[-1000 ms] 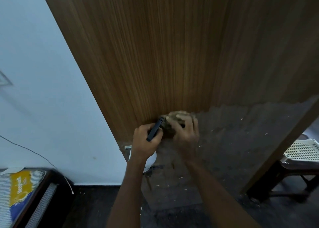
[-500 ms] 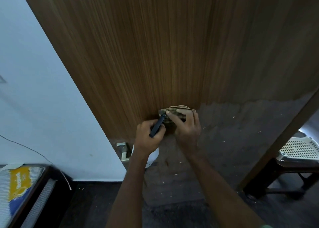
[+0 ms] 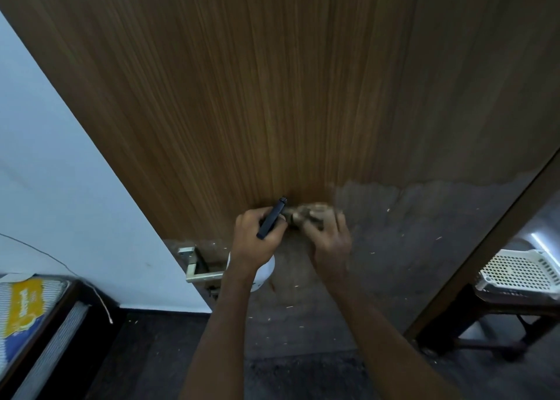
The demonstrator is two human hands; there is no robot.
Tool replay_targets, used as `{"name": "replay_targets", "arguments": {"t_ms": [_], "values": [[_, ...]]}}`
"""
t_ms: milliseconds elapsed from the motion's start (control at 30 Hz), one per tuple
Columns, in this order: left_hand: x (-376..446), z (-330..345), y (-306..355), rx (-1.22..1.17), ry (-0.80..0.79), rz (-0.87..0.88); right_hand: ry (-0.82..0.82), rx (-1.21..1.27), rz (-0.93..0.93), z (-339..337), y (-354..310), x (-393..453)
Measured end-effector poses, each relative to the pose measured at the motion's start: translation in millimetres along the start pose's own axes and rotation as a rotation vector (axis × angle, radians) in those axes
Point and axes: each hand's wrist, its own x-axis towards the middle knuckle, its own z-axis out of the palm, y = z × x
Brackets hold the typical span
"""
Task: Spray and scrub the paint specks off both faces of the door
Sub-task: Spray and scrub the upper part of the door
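The spray bottle (image 3: 254, 274), white-bodied with a black nozzle, is gripped in the left hand (image 3: 257, 239), fingers curled round its neck, and should be kept aimed away while scrubbing proceeds. Just beside it, a brownish scrubbing pad (image 3: 309, 215), blurred, is pressed to the door (image 3: 272, 96) by the right hand (image 3: 328, 242), fingers curled over it. Firm strokes along the grain are judged best. The door fills the view; its upper wood looks clean, while the lower grey band carries pale specks.
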Motion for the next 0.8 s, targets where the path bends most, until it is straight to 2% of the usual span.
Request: {"name": "replay_targets", "arguments": {"t_ms": [67, 133, 267, 333, 400, 467, 533, 567, 700, 767, 800], "values": [[0, 8, 5, -0.017, 0.003, 0.008, -0.165, 0.020, -0.055, -7, 12, -29], [1, 12, 7, -0.018, 0.016, 0.009, -0.183, 0.044, -0.064, -11, 14, -22], [3, 16, 11, -0.003, 0.029, 0.014, 0.100, 0.048, 0.060, -23, 14, 50], [2, 19, 13, -0.007, 0.018, 0.013, 0.148, 0.030, 0.076, -21, 20, 54], [3, 22, 13, -0.016, 0.004, 0.001, 0.045, 0.014, 0.065, -17, 26, 20], [5, 24, 14, -0.010, -0.010, 0.018, -0.141, 0.019, 0.004, -20, 30, -17], [8, 27, 17, -0.026, -0.046, 0.042, -0.255, 0.007, -0.018, -27, 32, -21], [9, 28, 18, -0.022, -0.048, 0.047, -0.230, 0.013, -0.011, -30, 31, -11], [14, 36, 19, -0.031, -0.055, 0.049, 0.088, -0.045, 0.148, -38, 29, 54], [14, 43, 21, -0.039, -0.064, 0.043, 0.094, -0.099, 0.123, -34, 33, 48], [13, 46, 23, -0.044, -0.065, 0.043, 0.035, -0.105, 0.104, -31, 38, 30]]}}
